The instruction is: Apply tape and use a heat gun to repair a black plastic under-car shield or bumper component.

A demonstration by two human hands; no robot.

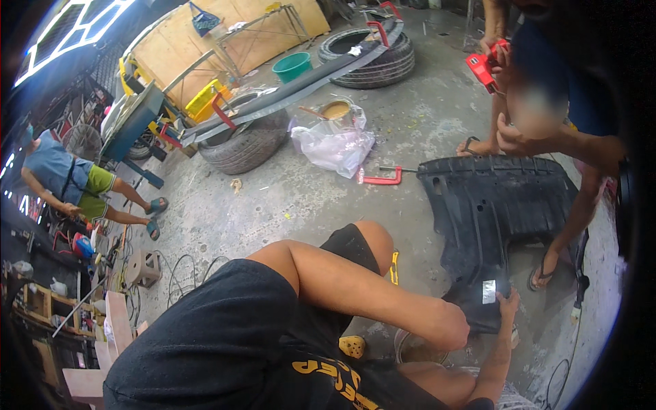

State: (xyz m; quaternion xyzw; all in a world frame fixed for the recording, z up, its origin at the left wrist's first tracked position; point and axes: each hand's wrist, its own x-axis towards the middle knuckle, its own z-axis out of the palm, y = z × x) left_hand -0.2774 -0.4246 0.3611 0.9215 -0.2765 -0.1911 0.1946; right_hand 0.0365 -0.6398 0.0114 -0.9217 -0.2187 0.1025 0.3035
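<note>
Concrete floor (287,205) supports the black plastic panel (478,212) beside the red clamp (383,179), the right hand (507,302) gripping the panel's edge, apparently to steady it; left-hand grip cannot be determined.

The panel (478,212) looks matt plastic, the floor (277,201) rough.

White lights (71,27) glare upper left; edges bend.

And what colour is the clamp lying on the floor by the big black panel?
The clamp has a red frame; the head view shows it.
</note>
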